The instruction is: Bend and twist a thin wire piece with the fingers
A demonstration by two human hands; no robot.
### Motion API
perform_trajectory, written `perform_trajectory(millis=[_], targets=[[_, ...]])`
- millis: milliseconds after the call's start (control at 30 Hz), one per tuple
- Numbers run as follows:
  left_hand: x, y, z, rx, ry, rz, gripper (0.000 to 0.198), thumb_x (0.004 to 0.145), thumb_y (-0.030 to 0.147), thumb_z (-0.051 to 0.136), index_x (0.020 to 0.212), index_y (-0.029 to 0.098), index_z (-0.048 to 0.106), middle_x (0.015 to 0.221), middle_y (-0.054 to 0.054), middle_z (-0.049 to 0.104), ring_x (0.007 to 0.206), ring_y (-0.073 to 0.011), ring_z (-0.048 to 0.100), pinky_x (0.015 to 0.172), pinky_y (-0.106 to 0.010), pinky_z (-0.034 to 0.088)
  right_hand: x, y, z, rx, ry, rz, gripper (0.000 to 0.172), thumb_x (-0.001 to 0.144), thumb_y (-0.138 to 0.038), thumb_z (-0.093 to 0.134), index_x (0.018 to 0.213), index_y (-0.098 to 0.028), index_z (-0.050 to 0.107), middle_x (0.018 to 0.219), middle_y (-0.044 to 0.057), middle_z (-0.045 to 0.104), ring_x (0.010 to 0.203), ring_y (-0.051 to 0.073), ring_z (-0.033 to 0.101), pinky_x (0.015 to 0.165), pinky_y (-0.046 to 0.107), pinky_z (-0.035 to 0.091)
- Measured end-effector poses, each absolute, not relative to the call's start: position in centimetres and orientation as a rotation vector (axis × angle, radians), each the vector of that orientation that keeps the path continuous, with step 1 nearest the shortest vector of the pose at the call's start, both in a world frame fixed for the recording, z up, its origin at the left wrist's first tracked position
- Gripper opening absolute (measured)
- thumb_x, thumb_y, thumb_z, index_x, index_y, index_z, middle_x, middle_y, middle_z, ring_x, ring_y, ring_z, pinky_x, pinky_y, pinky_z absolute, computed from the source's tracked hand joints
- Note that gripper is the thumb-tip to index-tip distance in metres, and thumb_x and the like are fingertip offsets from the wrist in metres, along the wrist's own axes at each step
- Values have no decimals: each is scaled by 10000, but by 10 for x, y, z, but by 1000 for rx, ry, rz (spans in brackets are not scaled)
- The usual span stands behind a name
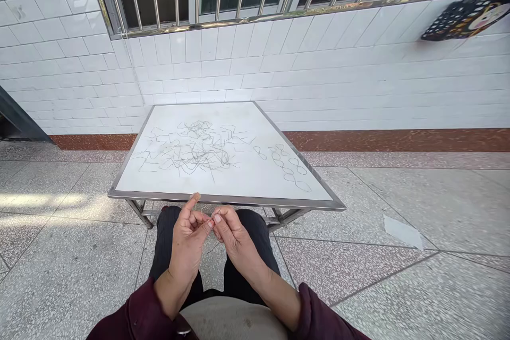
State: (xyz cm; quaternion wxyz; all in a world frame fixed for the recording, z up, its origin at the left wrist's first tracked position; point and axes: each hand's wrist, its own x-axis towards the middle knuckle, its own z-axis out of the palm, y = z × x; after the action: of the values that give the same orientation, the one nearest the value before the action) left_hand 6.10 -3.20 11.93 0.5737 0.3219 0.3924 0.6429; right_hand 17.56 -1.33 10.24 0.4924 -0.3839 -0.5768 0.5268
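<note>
Just off the near edge of the table [255, 186], the left hand [188, 236] and right hand [233, 234] meet, thumbs and fingertips pinched on what seems a thin wire [214, 248], mostly hidden. A tangle of bent wires [199, 154] spreads toward the left edge; looped wires [289, 171] lie near the right edge.

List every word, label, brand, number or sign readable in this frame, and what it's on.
No readable text anywhere.
Patterned bag on the wall: a printed picture at the frame's edge, blurred; no lettering can be made out.
Looped strands on the white tabletop: some resemble a figure eight, but they are bent strands, not numbers.
Pale sheet on the floor: no print visible.
</note>
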Motion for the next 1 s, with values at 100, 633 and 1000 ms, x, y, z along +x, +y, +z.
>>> perform_trajectory(millis=[100,633,1000], targets=[[61,-34,121,756,926,1524,628,761,224,783,1336,201,532,694,59,618,690,-98,584,764,-260,476,175,-15,102,-948,-1392,1267,270,967,-523,479,947,-254,493,689,-48,404,575,132,376,537,278,338],[56,-43,122,963,1026,1478,602,822,286,722,1376,205,501,717,36,593,646,-141,599,687,-314,527,180,-17,111,-950,-1396,1369,365,937,-603,478,923,-240,517,649,-33,532,605,159,518,601,307,456],[44,-44,122,1122,1190,1421,670,791,289,743,1411,231,495,716,33,581,679,-134,546,691,-259,443,190,-6,110,-977,-1718,839,167,919,-396,600,972,-262,684,917,63,684,837,220,633,738,372,537]])
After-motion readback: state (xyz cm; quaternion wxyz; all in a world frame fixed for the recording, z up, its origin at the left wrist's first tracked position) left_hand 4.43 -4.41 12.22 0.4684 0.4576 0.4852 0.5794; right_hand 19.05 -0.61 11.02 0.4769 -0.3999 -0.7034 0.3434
